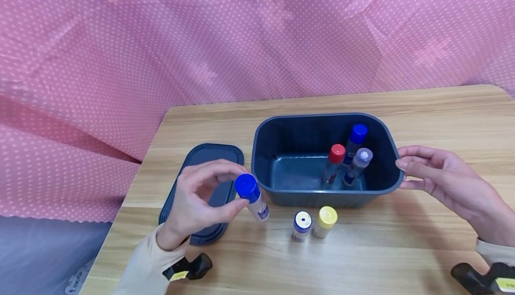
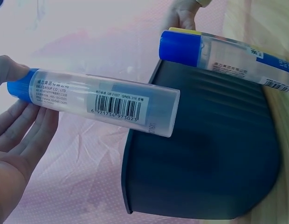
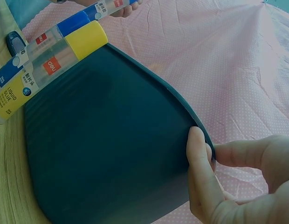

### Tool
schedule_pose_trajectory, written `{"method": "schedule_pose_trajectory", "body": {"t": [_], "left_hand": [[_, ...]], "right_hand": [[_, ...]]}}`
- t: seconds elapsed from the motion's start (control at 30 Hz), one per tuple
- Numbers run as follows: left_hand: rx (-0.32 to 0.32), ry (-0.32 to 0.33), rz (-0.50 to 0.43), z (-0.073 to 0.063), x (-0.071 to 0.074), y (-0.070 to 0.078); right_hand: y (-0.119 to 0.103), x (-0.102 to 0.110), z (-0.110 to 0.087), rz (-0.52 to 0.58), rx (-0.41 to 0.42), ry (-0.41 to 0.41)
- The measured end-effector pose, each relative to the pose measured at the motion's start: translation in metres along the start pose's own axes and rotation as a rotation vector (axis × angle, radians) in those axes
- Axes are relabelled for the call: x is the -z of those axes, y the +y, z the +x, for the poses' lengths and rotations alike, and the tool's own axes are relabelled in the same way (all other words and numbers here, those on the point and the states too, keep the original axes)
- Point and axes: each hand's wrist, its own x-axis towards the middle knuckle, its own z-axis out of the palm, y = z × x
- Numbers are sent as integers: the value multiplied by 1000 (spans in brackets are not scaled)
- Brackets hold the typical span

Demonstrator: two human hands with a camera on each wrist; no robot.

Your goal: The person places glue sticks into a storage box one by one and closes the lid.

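My left hand [image 1: 205,196] pinches a clear glue bottle [image 1: 257,203] by its blue cap, tilted, just left of the dark blue bin's near corner. In the left wrist view the bottle's [image 2: 107,102] barcode label faces the camera. My right hand [image 1: 446,179] grips the right rim of the bin [image 1: 297,192] between thumb and fingers. Inside the bin, at its right end, stand a red-capped bottle [image 1: 333,165], a blue-capped bottle [image 1: 356,141] and one with a pale translucent cap [image 1: 358,165]. In front of it stand a blue-and-white-topped bottle [image 1: 301,225] and a yellow-capped liquid glue bottle [image 1: 325,221].
A dark lid [image 1: 213,152] lies flat on the wooden table [image 1: 362,259] left of the bin, partly behind my left hand. Pink dotted cloth [image 1: 241,40] hangs along the back and left of the table.
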Motion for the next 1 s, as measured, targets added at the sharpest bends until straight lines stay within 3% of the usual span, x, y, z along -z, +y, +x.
{"method": "schedule_pose_trajectory", "body": {"t": [0.2,0.43,1.0], "left_hand": [[10,-25,-20,5,1,3],[-5,-45,40,14,1,7],[23,15,90,36,2,15]], "right_hand": [[0,0,0,-10,1,1],[0,0,0,-8,-4,7],[1,0,-1,-11,0,-1]]}}
